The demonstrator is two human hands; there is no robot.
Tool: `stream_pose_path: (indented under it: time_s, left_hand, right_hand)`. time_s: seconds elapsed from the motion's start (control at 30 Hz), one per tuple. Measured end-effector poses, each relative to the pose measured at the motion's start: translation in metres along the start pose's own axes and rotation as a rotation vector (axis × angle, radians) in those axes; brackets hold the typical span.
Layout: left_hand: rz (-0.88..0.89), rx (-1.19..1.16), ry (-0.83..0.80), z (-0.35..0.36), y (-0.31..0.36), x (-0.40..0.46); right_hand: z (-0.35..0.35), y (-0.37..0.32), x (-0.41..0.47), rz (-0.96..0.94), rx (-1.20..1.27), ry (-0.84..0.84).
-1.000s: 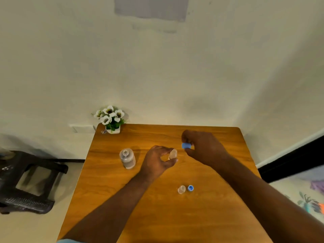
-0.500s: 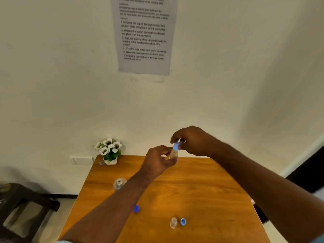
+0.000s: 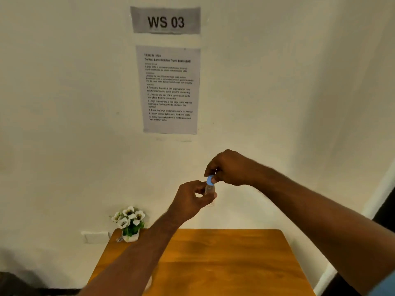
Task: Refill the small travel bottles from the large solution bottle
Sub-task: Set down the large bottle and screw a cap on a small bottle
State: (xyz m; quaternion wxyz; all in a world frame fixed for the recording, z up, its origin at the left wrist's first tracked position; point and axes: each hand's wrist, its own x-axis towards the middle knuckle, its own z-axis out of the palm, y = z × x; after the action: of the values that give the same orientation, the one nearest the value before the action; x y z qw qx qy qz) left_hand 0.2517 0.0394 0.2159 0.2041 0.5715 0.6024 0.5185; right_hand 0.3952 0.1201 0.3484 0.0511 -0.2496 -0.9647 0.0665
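Your left hand (image 3: 192, 198) pinches a small clear travel bottle (image 3: 209, 189) upright, raised above the bench (image 3: 224, 259). Your right hand (image 3: 229, 167) grips its blue cap (image 3: 210, 180), seated on the neck

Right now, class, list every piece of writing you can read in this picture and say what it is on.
"WS 03": grey sign on the wall.
"Contact Lens Solution Travel Bottle Refill": heading of the instruction sheet below it.
Sheet's task number and numbered steps: too blurred to quote reliably.
Small bottle, blue cap: no writing seen.
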Motion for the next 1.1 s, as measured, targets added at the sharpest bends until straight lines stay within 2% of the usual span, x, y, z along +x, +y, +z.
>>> stream_pose_path:
  time_s: [0.2,0.6,0.73,0.83,0.97,1.1]
  left_hand:
    - [0.04,-0.14,-0.044,-0.02,0.053,0.033]
    - [0.096,-0.288,-0.024,-0.042,0.13,0.066]
    - [0.116,-0.274,-0.013,-0.049,0.143,0.072]
    - [0.129,-0.255,-0.014,-0.053,0.15,0.074]
    - [0.143,-0.227,-0.025,-0.054,0.157,0.076]
    - [0.148,-0.241,-0.031,-0.053,0.161,0.076]
  right_hand:
    - [-0.065,-0.001,0.007,-0.05,-0.008,0.065]
    - [-0.146,-0.012,0.007,0.02,-0.05,0.211]
    - [-0.171,-0.009,-0.001,-0.039,0.112,0.27]
    - [-0.181,-0.007,-0.007,-0.099,0.203,0.213]
    - [-0.181,-0.008,-0.008,-0.096,0.138,0.217]
    - [-0.179,-0.01,-0.006,-0.028,0.011,0.347]
